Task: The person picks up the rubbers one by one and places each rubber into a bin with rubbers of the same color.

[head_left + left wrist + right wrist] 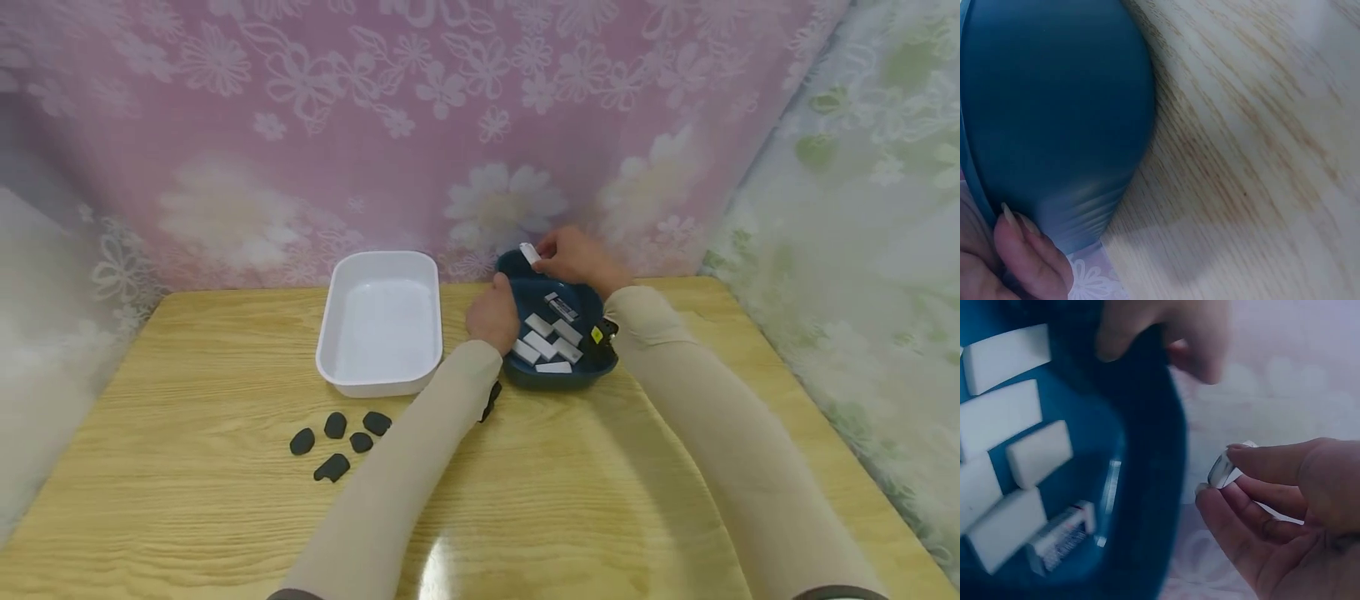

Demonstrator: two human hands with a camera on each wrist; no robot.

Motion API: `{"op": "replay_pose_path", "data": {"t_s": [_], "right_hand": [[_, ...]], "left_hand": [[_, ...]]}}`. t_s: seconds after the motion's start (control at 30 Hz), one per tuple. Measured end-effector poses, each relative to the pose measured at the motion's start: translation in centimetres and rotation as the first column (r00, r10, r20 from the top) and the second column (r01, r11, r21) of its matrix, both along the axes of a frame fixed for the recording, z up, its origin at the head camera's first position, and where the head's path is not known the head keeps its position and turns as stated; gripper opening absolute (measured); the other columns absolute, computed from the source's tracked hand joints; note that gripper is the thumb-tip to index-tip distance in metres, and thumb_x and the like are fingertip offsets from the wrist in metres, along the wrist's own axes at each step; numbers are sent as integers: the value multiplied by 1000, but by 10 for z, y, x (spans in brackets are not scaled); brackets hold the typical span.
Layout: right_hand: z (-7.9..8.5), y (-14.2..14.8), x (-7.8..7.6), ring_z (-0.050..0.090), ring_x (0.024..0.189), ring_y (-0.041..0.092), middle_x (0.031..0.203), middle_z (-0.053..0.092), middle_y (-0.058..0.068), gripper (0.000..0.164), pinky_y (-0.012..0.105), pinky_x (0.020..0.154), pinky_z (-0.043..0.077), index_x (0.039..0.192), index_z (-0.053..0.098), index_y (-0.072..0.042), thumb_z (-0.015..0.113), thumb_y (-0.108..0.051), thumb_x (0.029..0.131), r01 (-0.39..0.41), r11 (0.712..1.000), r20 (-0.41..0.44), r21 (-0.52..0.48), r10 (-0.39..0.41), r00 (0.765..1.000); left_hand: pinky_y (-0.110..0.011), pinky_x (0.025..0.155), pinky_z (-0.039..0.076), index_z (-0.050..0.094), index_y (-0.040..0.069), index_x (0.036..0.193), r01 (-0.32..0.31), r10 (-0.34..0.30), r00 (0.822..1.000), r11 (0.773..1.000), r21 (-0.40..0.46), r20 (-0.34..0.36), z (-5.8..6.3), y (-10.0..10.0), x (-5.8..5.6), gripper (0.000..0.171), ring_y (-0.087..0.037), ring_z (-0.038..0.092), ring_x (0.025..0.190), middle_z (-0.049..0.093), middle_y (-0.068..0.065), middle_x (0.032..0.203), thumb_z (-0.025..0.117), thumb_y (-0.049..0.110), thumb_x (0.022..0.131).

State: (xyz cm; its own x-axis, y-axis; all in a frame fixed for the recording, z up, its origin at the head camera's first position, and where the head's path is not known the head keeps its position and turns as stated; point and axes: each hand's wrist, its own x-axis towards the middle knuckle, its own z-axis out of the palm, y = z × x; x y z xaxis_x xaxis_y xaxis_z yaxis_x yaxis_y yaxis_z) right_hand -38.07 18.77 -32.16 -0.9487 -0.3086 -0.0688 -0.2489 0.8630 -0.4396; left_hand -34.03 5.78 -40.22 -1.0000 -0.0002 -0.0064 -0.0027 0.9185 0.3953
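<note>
My right hand (573, 257) pinches a small white eraser (1225, 467) between thumb and fingertips, above the far rim of the dark blue basin (551, 381). At the basin's left side, my left hand (495, 317) grips the rim; the left wrist view shows its fingertips (1019, 234) curled over the edge. Several plain white erasers (538, 343) lie inside the basin, along with one eraser in a printed sleeve (561, 307). In the right wrist view the sleeved eraser (1062, 537) rests close to the basin's wall, and the left hand shows at the top.
Left of the basin stands a white rectangular tub (382, 388). Several dark flat stones (302, 442) lie on the wooden table (187, 500) in front of it. A pink floral cloth (337, 167) hangs right behind the table's back edge.
</note>
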Motion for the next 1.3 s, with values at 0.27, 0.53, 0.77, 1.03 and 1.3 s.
{"op": "replay_pose_path", "data": {"t_s": [0.27, 0.53, 0.77, 1.03, 1.3], "right_hand": [[-28, 11, -8, 62, 86, 30, 97, 66, 17, 26, 41, 80, 50, 108, 66, 5, 67, -11, 87, 54, 996, 139, 74, -64, 988], [-38, 16, -3, 61, 68, 23, 75, 67, 12, 13, 35, 66, 49, 82, 68, 2, 68, -11, 84, 42, 980, 244, 195, -90, 966], [-47, 14, -5, 58, 68, 18, 80, 67, 8, 13, 34, 67, 49, 86, 71, -2, 71, -14, 84, 65, 968, 255, 243, -129, 958], [-48, 17, -3, 59, 70, 20, 83, 67, 10, 16, 34, 67, 49, 90, 71, -2, 73, -15, 83, 78, 952, 257, 295, -158, 954], [-37, 20, 10, 61, 70, 21, 85, 69, 13, 27, 37, 70, 49, 96, 73, 1, 62, -23, 93, -3, 981, 204, 195, -38, 978]], "left_hand": [[-39, 71, 53, 41, 12, 120, 12, -12, 1000, 1000, -5, 1, -1, 8, 6, 29, -24, 66, 85, 66, -9, 101, 55, 21, 96], [-39, 71, 53, 42, 12, 119, 8, -8, 1000, 1000, -10, -3, -1, 12, 9, 28, -25, 67, 85, 67, -9, 100, 56, 20, 96], [-40, 69, 54, 42, 11, 119, -6, 6, 1000, 1000, -10, -20, -2, 11, 7, 30, -25, 67, 83, 67, -9, 97, 57, 22, 95], [-40, 71, 54, 42, 11, 119, 17, -17, 1000, 1000, 0, -11, 0, 15, 10, 29, -25, 67, 84, 66, -9, 98, 56, 21, 96], [-39, 63, 53, 40, 10, 123, 11, -11, 1000, 1000, -24, -10, -2, 11, 7, 33, -24, 66, 74, 67, -9, 91, 56, 21, 96]]}}
